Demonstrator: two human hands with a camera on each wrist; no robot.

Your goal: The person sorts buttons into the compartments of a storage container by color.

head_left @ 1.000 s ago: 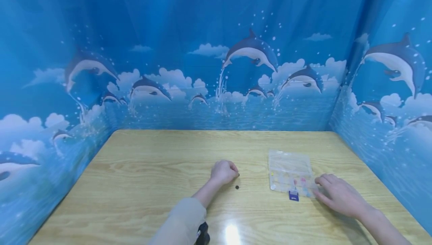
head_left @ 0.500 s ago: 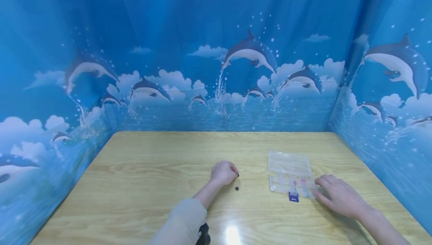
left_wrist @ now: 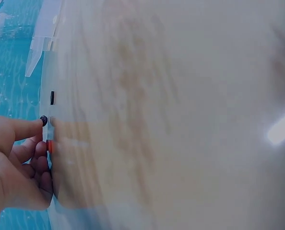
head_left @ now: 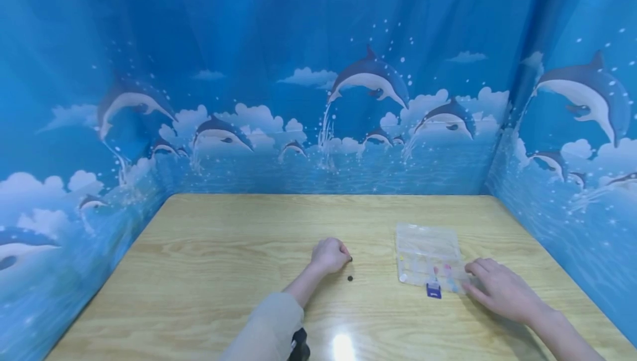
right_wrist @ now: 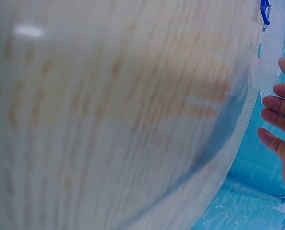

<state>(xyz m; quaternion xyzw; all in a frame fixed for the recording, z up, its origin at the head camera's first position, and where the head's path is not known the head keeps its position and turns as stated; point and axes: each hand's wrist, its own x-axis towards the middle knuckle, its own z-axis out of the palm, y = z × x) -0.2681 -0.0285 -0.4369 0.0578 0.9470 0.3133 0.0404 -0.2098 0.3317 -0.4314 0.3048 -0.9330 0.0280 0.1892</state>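
My left hand (head_left: 330,255) is low over the middle of the table, fingers bent. In the left wrist view a small, round black piece (left_wrist: 44,120) shows at its fingertips, held there. Just beside the curled fingers stands a small orange-red piece (left_wrist: 49,146). A second small black disc (head_left: 350,278) lies on the table nearer the body. My right hand (head_left: 499,287), fingers loosely spread, is at the right edge of a clear plastic compartment box (head_left: 428,239). The box's lid is laid back, a blue-purple clasp (head_left: 433,291) hangs at its front, and small coloured pieces sit inside.
The light wood-grain table (head_left: 224,239) is bounded at the back and sides by a blue curtain (head_left: 278,29) printed with dolphins. A bright light reflection shows near the table's front. A dark device is strapped at my left wrist.
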